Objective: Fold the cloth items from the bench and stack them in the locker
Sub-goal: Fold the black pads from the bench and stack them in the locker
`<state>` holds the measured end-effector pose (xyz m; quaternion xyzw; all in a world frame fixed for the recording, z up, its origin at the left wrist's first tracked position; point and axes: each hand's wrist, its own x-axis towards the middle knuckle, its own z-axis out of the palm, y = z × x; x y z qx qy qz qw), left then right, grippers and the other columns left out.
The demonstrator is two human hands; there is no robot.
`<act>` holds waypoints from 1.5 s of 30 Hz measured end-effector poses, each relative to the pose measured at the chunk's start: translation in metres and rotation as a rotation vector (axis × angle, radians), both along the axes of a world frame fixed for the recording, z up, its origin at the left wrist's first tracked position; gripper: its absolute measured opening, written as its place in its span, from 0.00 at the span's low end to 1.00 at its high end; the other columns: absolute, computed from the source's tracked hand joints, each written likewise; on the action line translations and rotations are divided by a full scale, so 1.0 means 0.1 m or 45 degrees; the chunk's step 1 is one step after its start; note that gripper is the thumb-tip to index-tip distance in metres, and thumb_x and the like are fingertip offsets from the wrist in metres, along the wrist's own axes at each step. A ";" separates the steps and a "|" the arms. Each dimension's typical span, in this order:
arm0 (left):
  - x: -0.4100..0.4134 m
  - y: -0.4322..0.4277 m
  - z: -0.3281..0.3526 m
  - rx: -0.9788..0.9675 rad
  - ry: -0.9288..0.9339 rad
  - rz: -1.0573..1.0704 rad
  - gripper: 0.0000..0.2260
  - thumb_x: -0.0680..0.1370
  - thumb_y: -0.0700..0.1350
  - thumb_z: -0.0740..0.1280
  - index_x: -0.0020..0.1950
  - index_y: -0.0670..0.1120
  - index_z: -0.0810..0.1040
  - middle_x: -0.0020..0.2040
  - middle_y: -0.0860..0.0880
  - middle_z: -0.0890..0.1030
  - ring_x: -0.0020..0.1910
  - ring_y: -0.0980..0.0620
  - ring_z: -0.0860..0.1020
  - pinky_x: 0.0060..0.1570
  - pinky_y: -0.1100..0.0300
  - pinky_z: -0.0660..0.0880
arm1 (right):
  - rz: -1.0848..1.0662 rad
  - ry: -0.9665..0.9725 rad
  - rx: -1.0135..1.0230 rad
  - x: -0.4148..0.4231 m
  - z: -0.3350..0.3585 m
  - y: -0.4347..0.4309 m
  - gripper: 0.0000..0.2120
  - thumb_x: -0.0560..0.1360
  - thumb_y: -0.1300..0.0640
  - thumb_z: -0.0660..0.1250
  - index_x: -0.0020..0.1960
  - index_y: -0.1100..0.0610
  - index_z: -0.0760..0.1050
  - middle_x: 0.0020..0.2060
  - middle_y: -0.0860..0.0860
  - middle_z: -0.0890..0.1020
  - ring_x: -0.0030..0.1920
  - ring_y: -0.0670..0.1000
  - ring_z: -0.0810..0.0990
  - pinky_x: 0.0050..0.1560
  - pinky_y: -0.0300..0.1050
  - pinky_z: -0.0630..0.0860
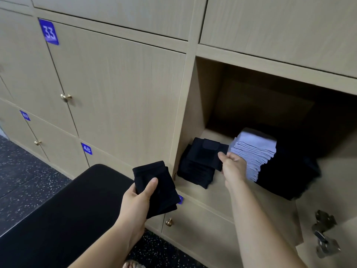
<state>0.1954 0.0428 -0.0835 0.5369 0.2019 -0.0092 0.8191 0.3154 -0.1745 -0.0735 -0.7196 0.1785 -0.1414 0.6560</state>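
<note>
My left hand (pixel 138 198) grips a folded black cloth (pixel 156 188) in front of the lockers, above the end of the black bench (pixel 63 213). My right hand (pixel 232 167) reaches into the open locker (pixel 195 105) and pinches the right edge of a folded black cloth (pixel 207 151) that lies on top of a stack of black cloths (pixel 195 171). Right of that stands a stack of folded pale lilac cloths (pixel 255 151), touching my right hand's knuckles. A dark pile (pixel 286 175) fills the locker's right side.
The open locker door (pixel 328 190) with its metal hinge (pixel 324 235) hangs at the right. Closed lockers numbered 33 (pixel 49 31) and 48 (pixel 86 149) stand to the left, with brass knobs. A dark speckled floor (pixel 25 171) lies beside the bench.
</note>
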 end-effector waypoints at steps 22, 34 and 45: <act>0.17 -0.04 -0.16 -0.032 -0.004 -0.035 0.08 0.78 0.45 0.68 0.55 0.44 0.80 0.49 0.43 0.86 0.47 0.44 0.85 0.38 0.54 0.81 | 0.131 0.168 -0.417 0.21 -0.44 0.26 0.28 0.84 0.51 0.50 0.78 0.63 0.47 0.78 0.57 0.53 0.77 0.53 0.51 0.73 0.40 0.47; -0.16 -0.07 0.14 -0.037 -0.067 -0.011 0.09 0.78 0.45 0.69 0.56 0.44 0.80 0.49 0.45 0.86 0.48 0.45 0.85 0.47 0.49 0.81 | 0.137 -0.091 -0.292 -0.95 -0.08 0.52 0.20 0.76 0.49 0.68 0.66 0.54 0.73 0.59 0.47 0.76 0.59 0.44 0.75 0.59 0.38 0.70; -0.85 -0.19 0.38 -0.028 -0.022 -0.008 0.07 0.79 0.44 0.69 0.54 0.43 0.81 0.47 0.43 0.86 0.48 0.44 0.85 0.51 0.48 0.80 | 0.229 -0.014 -0.475 -2.02 0.13 0.88 0.07 0.70 0.52 0.73 0.48 0.48 0.80 0.46 0.41 0.79 0.48 0.37 0.77 0.46 0.31 0.72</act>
